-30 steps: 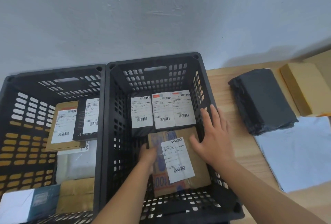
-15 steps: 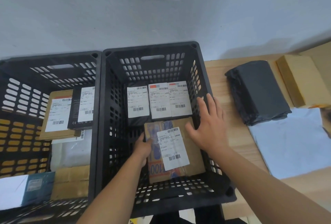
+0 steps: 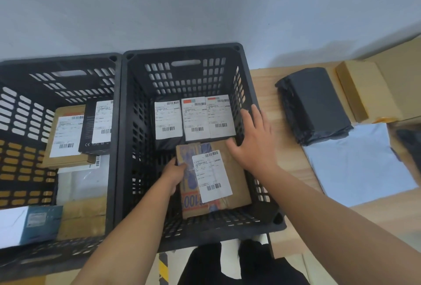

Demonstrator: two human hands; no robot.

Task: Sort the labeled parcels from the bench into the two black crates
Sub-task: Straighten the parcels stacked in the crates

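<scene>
Parcel (image 3: pixel 214 180) lies in right crate (image 3: pixel 159 61); left hand (image 3: pixel 175 175) grips its left edge, right hand (image 3: pixel 252 145) fingers (image 3: pixel 256 111) straight over its far corner.

Two black slotted crates are standing side by side and touching, the left crate (image 3: pixel 57 62) holding several labelled parcels (image 3: pixel 68 134). In the right crate (image 3: pixel 182 50) a brown parcel (image 3: pixel 237 170) with a white barcode label is lying flat at the near end. The left hand (image 3: pixel 174 176) is gripping its left edge and the right hand (image 3: pixel 252 145) is resting open at its far right corner, while a row of three parcels (image 3: pixel 196 120) is lying at the far end. A black bagged parcel (image 3: pixel 314 107), a tan box (image 3: pixel 357 88) and a grey mailer (image 3: pixel 360 164) are lying on the bench (image 3: pixel 266 81) to the right.
</scene>
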